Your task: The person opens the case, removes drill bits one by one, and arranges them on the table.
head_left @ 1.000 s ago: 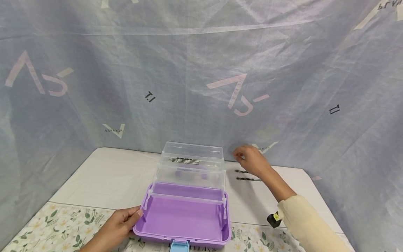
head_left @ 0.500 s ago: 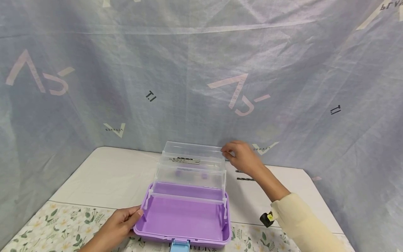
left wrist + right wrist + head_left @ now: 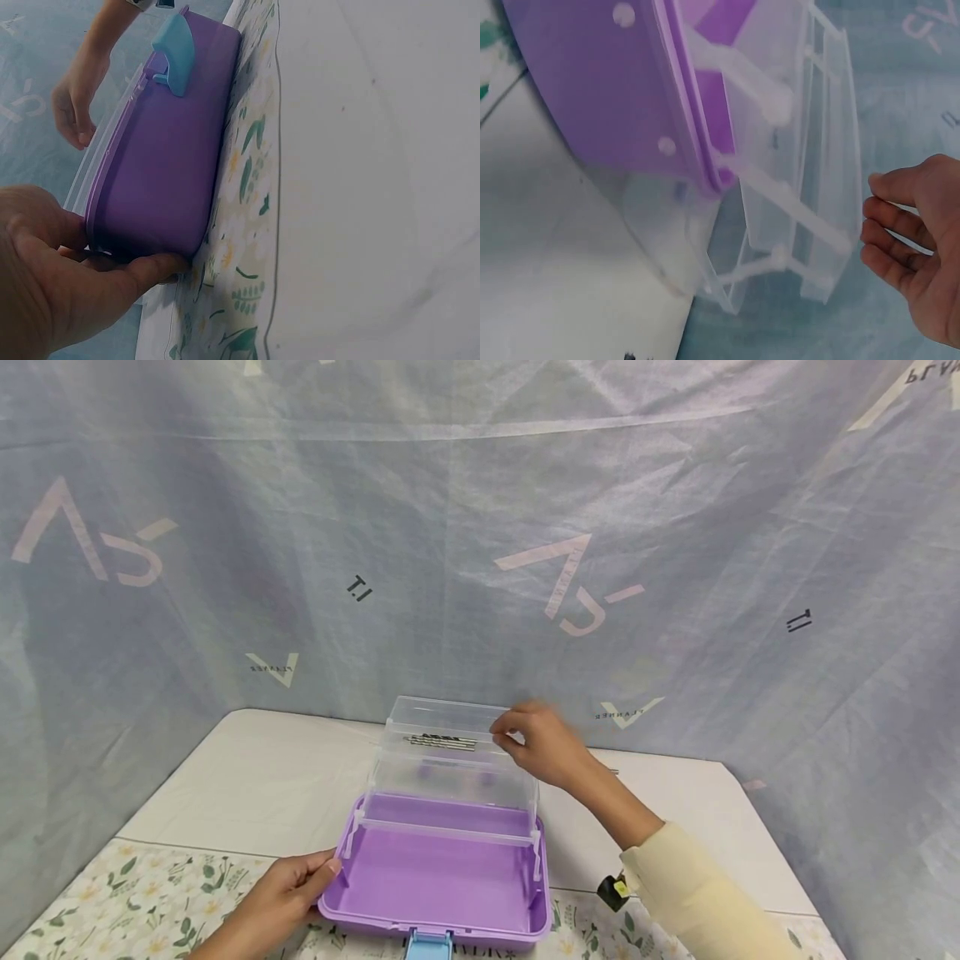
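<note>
A purple plastic toolbox (image 3: 442,885) stands unfolded, its clear tiered trays (image 3: 457,789) raised at the back. Several dark drill bits (image 3: 441,742) lie in an upper tray. My left hand (image 3: 288,887) grips the box's front left corner; the left wrist view shows thumb and fingers (image 3: 155,268) around the purple wall (image 3: 161,165). Over the right end of the upper trays hangs my right hand (image 3: 546,747), thumb close to the curled fingers. In the right wrist view, that hand (image 3: 922,240) is beside the clear tray edge; I cannot tell whether a bit is between its fingertips.
Behind the right forearm, the end of a loose drill bit (image 3: 614,771) shows on the white table (image 3: 675,827). A light blue latch (image 3: 428,946) is on the box front. Floral cloth (image 3: 165,893) covers the near side, and a grey curtain (image 3: 420,635) hangs behind.
My right hand has moved left, from above the loose drill bits to over the right end of the upper trays. My left hand has kept its grip on the toolbox.
</note>
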The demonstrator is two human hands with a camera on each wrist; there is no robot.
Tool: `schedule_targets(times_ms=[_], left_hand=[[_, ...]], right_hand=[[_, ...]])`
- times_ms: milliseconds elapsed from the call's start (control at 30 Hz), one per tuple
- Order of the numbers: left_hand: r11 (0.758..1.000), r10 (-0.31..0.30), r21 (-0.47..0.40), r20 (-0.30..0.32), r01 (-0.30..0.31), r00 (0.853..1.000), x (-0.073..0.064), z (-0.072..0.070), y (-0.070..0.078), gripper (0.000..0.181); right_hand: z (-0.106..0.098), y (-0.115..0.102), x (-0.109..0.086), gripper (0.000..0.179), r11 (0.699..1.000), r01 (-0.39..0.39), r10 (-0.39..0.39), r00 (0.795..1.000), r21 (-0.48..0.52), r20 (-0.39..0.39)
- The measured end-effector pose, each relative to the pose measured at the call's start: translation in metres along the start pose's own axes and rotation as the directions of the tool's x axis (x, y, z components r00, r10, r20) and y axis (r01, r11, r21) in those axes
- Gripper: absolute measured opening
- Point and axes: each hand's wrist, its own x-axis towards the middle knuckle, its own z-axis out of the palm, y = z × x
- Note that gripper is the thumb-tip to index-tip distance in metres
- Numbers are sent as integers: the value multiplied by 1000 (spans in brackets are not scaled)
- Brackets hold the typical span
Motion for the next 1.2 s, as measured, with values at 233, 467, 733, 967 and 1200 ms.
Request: schedule_targets(times_ms=[233,467,733,967,1200], left_hand=[[1000,1,1,-1,-1,1000,0,0,0,61],[1000,7,8,-5,-7,1000,0,0,-1,60],[1000,3,21,-17,-3,1000,0,0,-1,61],[1000,1,25,-17,0,1000,0,1,0,61],[1000,-3,18,-15,4,1000,0,1,0,61]], right_hand=[[15,-13,4,15,999,42,-42,999,22,32],[27,-23,5,22,1000,7,-7,995,-7,95],[35,-29,7,32,1000,12,-10,991,-10,131],[33,-31,6,28,1000,22,-22,994,1,109],[34,-30,10,19,994,70,-65,997,-83,52]])
